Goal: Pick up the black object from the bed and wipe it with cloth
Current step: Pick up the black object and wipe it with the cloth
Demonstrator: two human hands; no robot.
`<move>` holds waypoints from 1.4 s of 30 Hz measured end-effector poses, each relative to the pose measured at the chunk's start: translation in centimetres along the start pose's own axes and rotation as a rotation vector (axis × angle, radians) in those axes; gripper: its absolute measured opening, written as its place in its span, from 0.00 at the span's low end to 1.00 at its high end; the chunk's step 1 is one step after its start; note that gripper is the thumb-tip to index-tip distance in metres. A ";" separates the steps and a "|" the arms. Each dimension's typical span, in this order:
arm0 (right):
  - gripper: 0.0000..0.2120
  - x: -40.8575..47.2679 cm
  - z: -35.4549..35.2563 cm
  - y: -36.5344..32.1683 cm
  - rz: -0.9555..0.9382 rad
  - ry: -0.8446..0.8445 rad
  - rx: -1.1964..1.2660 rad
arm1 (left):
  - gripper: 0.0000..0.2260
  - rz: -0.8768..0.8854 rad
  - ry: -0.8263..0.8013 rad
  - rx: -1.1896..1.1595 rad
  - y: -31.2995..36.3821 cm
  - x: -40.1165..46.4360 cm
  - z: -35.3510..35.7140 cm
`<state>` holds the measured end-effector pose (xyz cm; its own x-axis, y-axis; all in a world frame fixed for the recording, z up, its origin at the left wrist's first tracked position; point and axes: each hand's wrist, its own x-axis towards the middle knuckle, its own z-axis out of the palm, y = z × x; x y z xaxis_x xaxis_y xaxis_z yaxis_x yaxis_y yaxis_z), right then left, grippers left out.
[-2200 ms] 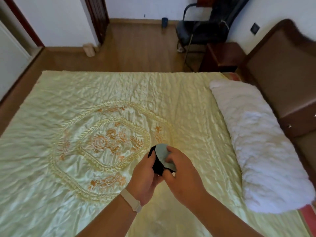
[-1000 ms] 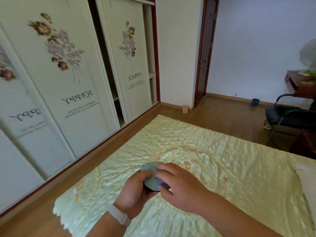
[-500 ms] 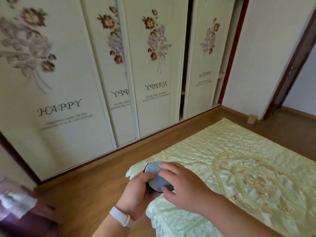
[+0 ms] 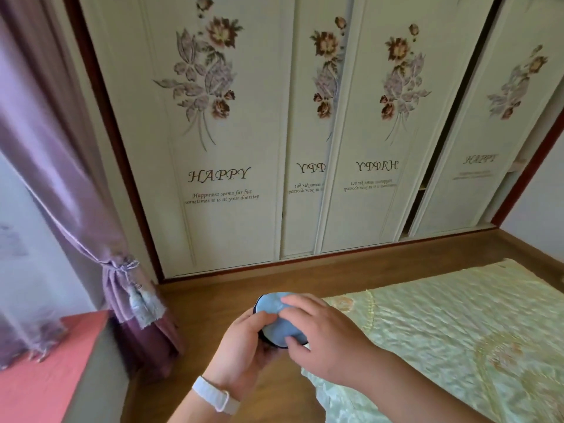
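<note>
View swung left: curtain (image 4: 76, 190) now visible.

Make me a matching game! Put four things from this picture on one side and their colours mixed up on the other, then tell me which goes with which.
Things:
1. curtain
2. wristband
3. cloth
4. bedspread

Colours:
A. pale green
B. light blue
C. purple
D. white

Pairs: 1-C, 2-D, 3-B, 4-A
</note>
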<state>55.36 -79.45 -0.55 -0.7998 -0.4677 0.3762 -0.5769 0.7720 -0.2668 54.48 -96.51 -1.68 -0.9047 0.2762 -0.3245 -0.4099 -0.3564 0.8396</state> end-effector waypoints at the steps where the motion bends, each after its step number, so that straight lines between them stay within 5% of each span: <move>1: 0.16 0.6 0.4 0.0 -0.008 -0.003 0.007 | 0.13 0.003 0.015 -0.005 0.3 0.1 -0.4; 9: 0.18 4.8 3.1 3.7 -0.052 0.003 0.124 | 0.12 0.014 0.107 -0.046 1.7 4.8 -2.3; 23: 0.17 12.8 1.1 23.3 -0.038 0.025 0.236 | 0.10 -0.006 0.213 -0.006 4.1 23.1 7.1; 29: 0.16 16.0 1.2 27.0 -0.043 -0.003 0.258 | 0.19 -0.024 0.232 -0.040 5.9 27.6 8.1; 42: 0.17 28.3 7.2 32.2 0.039 -0.028 0.244 | 0.10 -0.027 0.134 -0.043 12.1 39.7 1.9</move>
<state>12.90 -70.93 -4.92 -0.8243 -0.4540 0.3382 -0.5661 0.6645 -0.4878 13.77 -88.17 -3.56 -0.8996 0.1653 -0.4042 -0.4361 -0.3890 0.8115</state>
